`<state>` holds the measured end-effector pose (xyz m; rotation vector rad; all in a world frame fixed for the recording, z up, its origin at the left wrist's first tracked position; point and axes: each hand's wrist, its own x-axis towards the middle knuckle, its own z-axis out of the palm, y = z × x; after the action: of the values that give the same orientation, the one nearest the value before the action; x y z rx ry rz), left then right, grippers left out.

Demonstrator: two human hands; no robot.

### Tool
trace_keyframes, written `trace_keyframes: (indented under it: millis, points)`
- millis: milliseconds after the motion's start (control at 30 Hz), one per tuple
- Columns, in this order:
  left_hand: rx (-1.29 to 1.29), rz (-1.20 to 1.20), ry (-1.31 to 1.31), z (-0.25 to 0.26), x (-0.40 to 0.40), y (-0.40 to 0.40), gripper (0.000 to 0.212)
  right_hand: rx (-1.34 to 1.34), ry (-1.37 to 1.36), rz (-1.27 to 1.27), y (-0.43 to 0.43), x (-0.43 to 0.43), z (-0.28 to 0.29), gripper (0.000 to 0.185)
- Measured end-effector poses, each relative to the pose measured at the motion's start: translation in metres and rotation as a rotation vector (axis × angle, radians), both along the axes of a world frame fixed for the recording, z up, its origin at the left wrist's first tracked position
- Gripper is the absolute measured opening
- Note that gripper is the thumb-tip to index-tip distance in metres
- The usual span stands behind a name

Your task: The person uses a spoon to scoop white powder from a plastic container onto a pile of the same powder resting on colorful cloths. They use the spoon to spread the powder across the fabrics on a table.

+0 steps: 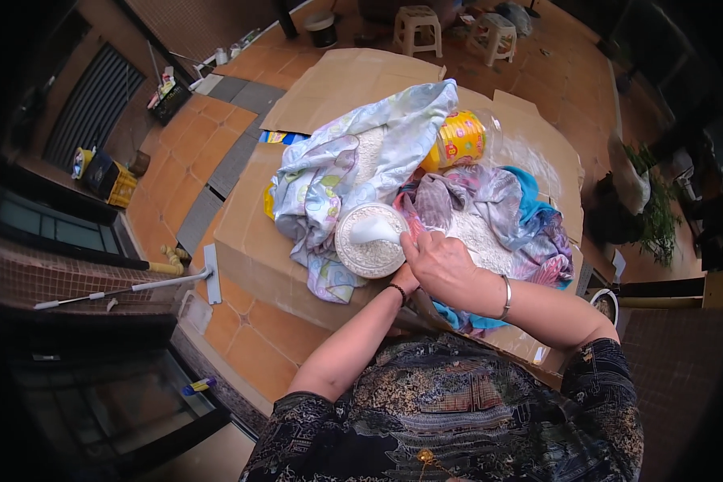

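Note:
My right hand (pixel 440 259) grips the handle of a white scoop (pixel 373 230), whose bowl rests over pale powder heaped in a round tub (pixel 344 256). Close beside the tub's near right rim is my left hand (pixel 406 278), partly covered by the right; its fingers are hidden. Behind the tub, a light patterned cloth (pixel 319 205) wraps around more of the white powder (pixel 370 150). A second, grey, pink and blue cloth (pixel 536 226) lies to the right, with a powder pile (pixel 485 241) in its folds.
A large clear bottle with a yellow label (pixel 461 138) lies on its side behind the cloths. Everything rests on cardboard (pixel 247 205). Beyond are two plastic stools (pixel 419 27) and a bucket (pixel 320 27). A long-handled squeegee or mop (pixel 211 274) stands at left on the tiled floor (pixel 259 331).

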<state>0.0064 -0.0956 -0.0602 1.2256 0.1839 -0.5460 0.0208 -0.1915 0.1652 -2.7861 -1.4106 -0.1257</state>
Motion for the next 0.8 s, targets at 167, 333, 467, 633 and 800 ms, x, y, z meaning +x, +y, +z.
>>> trace_keyframes:
  millis: [167, 333, 467, 633, 800]
  points:
    - [0.089, 0.037, 0.047, 0.005, -0.001, 0.001, 0.042, 0.132, -0.054, 0.001, -0.017, -0.009, -0.009, 0.052]
    - [0.191, 0.095, 0.14, 0.01, -0.003, 0.0, 0.041, 0.154, 0.086, -0.091, -0.035, -0.02, -0.014, 0.048]
    - [0.254, 0.107, 0.211, 0.021, -0.004, -0.005, 0.039, 0.254, 0.116, -0.112, -0.037, -0.026, -0.019, 0.046]
    - [0.173, 0.213, 0.341, 0.021, -0.007, -0.004, 0.039, 0.474, 0.126, -0.353, -0.098, -0.036, -0.032, 0.043]
    - [0.218, 0.144, 0.224, 0.024, -0.009, -0.008, 0.038, 0.435, 0.487, -0.942, -0.19, -0.049, -0.11, 0.014]
